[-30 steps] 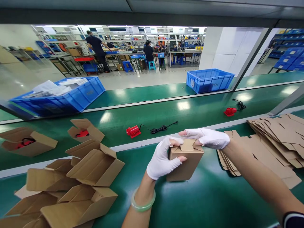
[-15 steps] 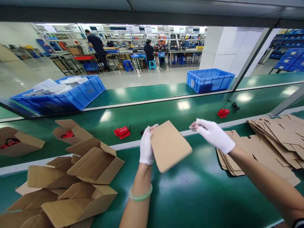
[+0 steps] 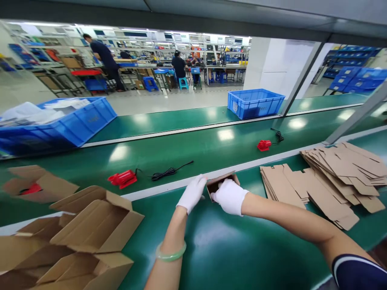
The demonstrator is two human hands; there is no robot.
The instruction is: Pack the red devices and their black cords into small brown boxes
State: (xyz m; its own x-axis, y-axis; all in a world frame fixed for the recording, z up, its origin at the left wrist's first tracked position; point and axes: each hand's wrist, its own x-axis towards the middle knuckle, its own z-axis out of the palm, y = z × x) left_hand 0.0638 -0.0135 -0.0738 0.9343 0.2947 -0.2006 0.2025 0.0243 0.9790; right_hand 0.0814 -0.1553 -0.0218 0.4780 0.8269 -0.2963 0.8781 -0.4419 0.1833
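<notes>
A gloved right hand [image 3: 231, 197] reaches half-curled into an open cardboard carton [image 3: 222, 176] at centre frame over the green desk [image 3: 211, 249], the left hand [image 3: 192, 194] loosely bent by its left edge, both grips unclear, where uneven finger pressure could crease its walls

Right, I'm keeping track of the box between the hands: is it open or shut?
Open: the box shows its dark inside, and the right hand is at its mouth.
</notes>
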